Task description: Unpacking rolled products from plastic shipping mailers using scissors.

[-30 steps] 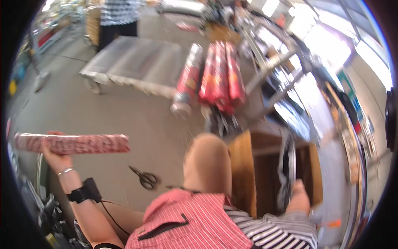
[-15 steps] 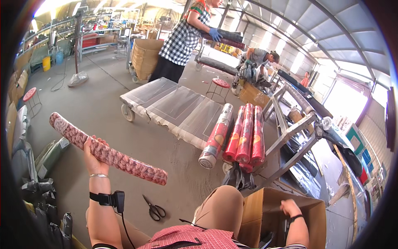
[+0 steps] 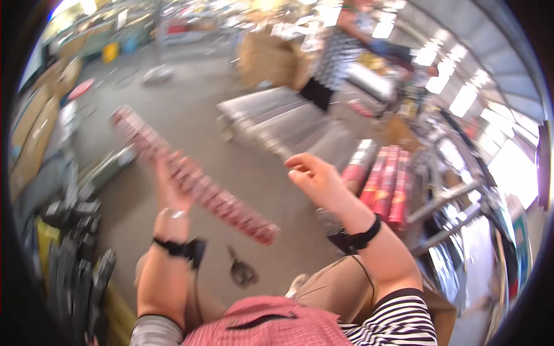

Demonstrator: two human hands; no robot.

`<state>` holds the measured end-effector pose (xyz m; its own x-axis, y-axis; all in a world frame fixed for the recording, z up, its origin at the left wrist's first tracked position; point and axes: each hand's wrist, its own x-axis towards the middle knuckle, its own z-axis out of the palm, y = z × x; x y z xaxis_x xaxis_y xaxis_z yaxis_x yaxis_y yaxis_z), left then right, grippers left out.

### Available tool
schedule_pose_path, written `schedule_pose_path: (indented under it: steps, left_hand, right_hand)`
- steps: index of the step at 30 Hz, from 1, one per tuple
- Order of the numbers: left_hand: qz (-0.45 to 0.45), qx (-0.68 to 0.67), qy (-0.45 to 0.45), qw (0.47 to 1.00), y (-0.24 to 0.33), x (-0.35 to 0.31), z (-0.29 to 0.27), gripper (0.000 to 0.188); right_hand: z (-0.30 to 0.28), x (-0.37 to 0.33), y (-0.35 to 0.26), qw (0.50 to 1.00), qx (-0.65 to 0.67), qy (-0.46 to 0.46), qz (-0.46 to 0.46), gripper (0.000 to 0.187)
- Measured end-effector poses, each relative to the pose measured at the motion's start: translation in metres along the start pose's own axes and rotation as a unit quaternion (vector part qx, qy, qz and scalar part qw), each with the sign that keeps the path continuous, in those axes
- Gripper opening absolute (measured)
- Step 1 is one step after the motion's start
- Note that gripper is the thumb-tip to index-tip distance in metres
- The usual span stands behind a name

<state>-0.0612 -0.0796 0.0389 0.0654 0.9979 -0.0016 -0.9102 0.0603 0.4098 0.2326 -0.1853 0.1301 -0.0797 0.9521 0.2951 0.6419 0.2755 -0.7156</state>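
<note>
My left hand (image 3: 171, 187) is closed around the middle of a long roll (image 3: 234, 214) wrapped in clear plastic, with a pink and brown knit-like pattern. The roll slants down to the right, held above the floor. To its right, my right hand (image 3: 311, 177) is raised in the air, fingers loosely bent and a little apart from the thumb. Nothing shows in it, and it is apart from the roll. Below the roll a pair of black scissors (image 3: 242, 272) lies on the floor. The picture is smeared by motion.
Several red wrapped rolls (image 3: 385, 181) lean beside a metal frame (image 3: 447, 202) at the right. A low cart (image 3: 277, 115) with a plastic-covered top stands ahead. Beyond it, a person (image 3: 337, 55) in a checked top carries dark rolls. A cardboard box (image 3: 441, 317) sits by my right leg.
My right hand has come up out of the cardboard box and over toward the patterned roll. The view has turned left. My left hand still grips the roll.
</note>
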Motion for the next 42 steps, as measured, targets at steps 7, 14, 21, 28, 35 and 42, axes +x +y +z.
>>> schedule_pose_path:
  steps: [7, 14, 21, 28, 35, 42]
  left_hand:
    - [-0.037, -0.017, -0.065, 0.997, 0.011, -0.01, -0.006, 0.086]
    - [-0.021, 0.082, -0.113, 0.99, -0.012, -0.005, -0.01, 0.056]
    - [-0.009, 0.123, -0.041, 0.992, -0.026, -0.008, -0.023, 0.025]
    - [-0.05, 0.16, -0.117, 0.979, -0.028, -0.003, -0.019, 0.043]
    - [0.04, 0.163, -0.075, 0.983, -0.008, 0.005, -0.024, 0.045]
    - [0.05, 0.138, -0.12, 0.982, -0.002, 0.0, -0.027, 0.059]
  right_hand:
    - [0.133, -0.029, 0.024, 0.928, 0.279, -0.238, 0.057, 0.052]
    - [0.153, -0.053, 0.055, 0.997, 0.072, -0.023, 0.021, 0.064]
    - [0.133, -0.04, 0.073, 0.991, 0.064, -0.115, 0.039, 0.065]
    - [0.133, -0.04, 0.076, 0.951, 0.161, -0.223, 0.142, 0.067]
    - [0.139, -0.049, 0.09, 0.987, 0.046, -0.148, 0.047, 0.074]
    - [0.145, -0.05, 0.088, 0.987, 0.063, -0.143, 0.029, 0.07]
